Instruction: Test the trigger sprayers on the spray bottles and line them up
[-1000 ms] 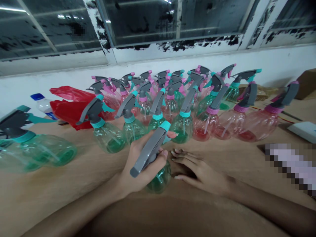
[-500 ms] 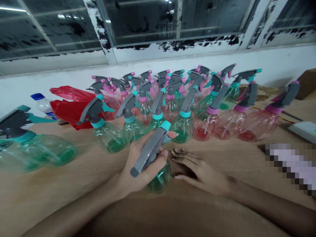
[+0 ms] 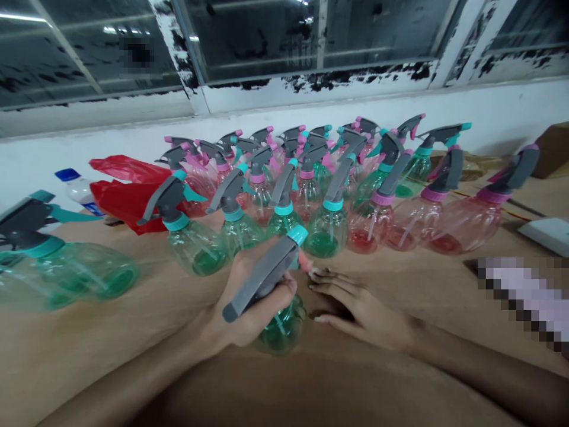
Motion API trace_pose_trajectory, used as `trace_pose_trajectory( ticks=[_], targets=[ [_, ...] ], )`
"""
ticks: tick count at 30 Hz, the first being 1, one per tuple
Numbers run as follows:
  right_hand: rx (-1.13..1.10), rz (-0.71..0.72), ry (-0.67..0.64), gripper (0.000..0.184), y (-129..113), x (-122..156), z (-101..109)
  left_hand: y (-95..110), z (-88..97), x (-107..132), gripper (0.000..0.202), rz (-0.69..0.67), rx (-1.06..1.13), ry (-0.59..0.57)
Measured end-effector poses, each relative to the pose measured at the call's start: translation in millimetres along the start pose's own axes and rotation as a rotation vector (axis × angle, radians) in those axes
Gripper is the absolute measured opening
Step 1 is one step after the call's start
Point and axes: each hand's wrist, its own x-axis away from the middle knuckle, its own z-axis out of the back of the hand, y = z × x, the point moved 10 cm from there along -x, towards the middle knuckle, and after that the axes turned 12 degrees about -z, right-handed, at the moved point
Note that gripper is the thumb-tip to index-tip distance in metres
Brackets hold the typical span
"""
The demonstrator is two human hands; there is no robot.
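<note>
My left hand (image 3: 242, 302) is wrapped round the neck of a green spray bottle (image 3: 280, 329) with a grey trigger head (image 3: 262, 276) and teal nozzle, held just in front of me on the wooden table (image 3: 111, 332). My right hand (image 3: 355, 305) lies beside the bottle on the table, fingers stretched out flat toward it, holding nothing. Behind them stands a crowd of several green spray bottles (image 3: 240, 228) and pink spray bottles (image 3: 413, 219) with grey trigger heads.
A green bottle (image 3: 66, 267) lies at the far left. A red plastic bag (image 3: 124, 193) and a white bottle with blue cap (image 3: 77, 187) sit by the white wall. A white flat object (image 3: 549, 234) lies at the right edge.
My left hand has tipped and pulled the green bottle slightly left and toward me. The right hand has stayed put.
</note>
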Motion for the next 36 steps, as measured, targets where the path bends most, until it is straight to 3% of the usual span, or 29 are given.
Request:
trace_pose_trajectory(
  ticks=[4,18,22,27,31,36],
  targets=[
    [0.006,0.005,0.012,0.053,0.7,0.2,-0.3,-6.0,-1.3,0.6,0.012,0.015,-0.013,0.04],
    [0.02,-0.021,0.014,0.053,-1.8,1.4,0.8,2.2,6.3,0.6,0.004,-0.036,-0.188,0.149],
    [-0.012,-0.094,0.032,0.066,-15.6,0.4,8.4,0.6,4.4,3.9,0.014,0.009,-0.147,0.126],
    [-0.035,-0.132,0.129,0.075,-52.1,-8.8,18.3,3.8,6.4,12.8,0.035,0.042,-0.097,0.082],
    [-0.007,-0.129,0.188,0.078,-79.8,-20.8,11.4,4.2,25.3,30.6,0.038,0.058,-0.106,0.104],
    [-0.004,-0.095,0.156,0.074,-117.2,-38.8,-10.5,1.2,69.0,72.4,0.035,0.08,-0.229,0.173]
  ],
)
